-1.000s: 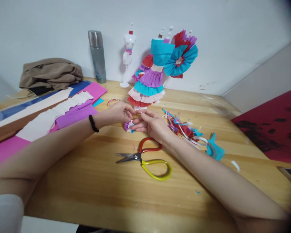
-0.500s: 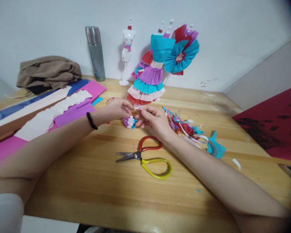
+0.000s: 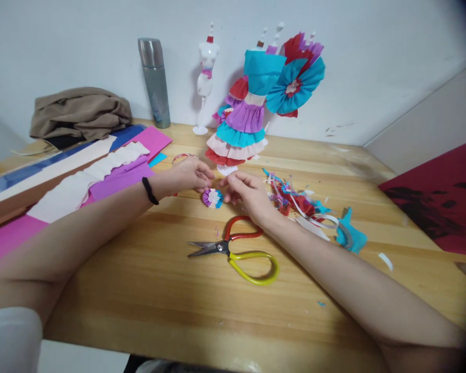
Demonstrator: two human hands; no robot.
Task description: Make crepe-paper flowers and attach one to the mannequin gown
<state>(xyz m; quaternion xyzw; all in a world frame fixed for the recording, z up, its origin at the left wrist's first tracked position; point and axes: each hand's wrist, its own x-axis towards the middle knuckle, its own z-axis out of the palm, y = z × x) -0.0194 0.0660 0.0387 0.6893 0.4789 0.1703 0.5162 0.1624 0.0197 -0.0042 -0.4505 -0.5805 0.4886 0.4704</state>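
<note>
The worktop (image 3: pixel 159 295) is light brown wood, with a pale wall (image 3: pixel 373 62) behind it. A brown cloth (image 3: pixel 81 114), a tall bottle (image 3: pixel 155 85), a thin white dress form (image 3: pixel 205 82) and more forms in bright, frilly paper clothes (image 3: pixel 245 116) are at the back. Coloured paper (image 3: pixel 73 194) lies on the left. Messy scraps (image 3: pixel 285 194) lie on the right. The scissors (image 3: pixel 219 248) lie open in front. The left hand (image 3: pixel 192 174) and right hand (image 3: pixel 246 192) are a little apart, and I cannot tell if the fingers pinch anything. The little paper flower (image 3: pixel 213 198) is between them, a bit nearer to us
</note>
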